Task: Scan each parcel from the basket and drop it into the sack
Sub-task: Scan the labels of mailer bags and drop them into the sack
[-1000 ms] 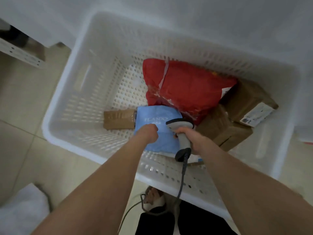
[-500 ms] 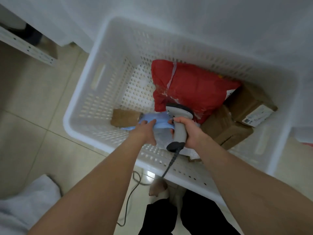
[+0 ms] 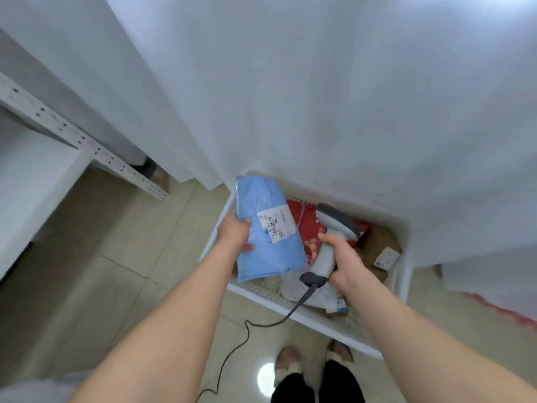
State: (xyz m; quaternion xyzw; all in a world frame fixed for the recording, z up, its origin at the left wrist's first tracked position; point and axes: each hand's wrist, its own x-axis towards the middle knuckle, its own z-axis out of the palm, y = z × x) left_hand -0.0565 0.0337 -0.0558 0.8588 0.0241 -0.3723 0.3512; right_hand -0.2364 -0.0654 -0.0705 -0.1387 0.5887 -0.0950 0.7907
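My left hand (image 3: 236, 233) grips the left edge of a flat blue parcel (image 3: 267, 248) and holds it up above the white basket (image 3: 313, 315). The parcel's white shipping label (image 3: 276, 224) faces me. To its right, my right hand (image 3: 343, 263) grips the handle of a grey barcode scanner (image 3: 334, 225), whose dark head sits just right of the label. In the basket lie a red parcel (image 3: 308, 225), a brown box (image 3: 377, 245) with a white label, and a pale bag (image 3: 302, 289).
A white curtain (image 3: 319, 97) hangs over the basket's far side. The scanner's dark cable (image 3: 247, 330) trails over the tiled floor (image 3: 101, 271). A perforated metal shelf frame (image 3: 72, 135) stands at the left. My feet (image 3: 313, 365) are right in front of the basket.
My left hand has lifted the blue parcel out of the basket and turned its label side up. The scanner has risen with my right hand. The camera has tilted upward.
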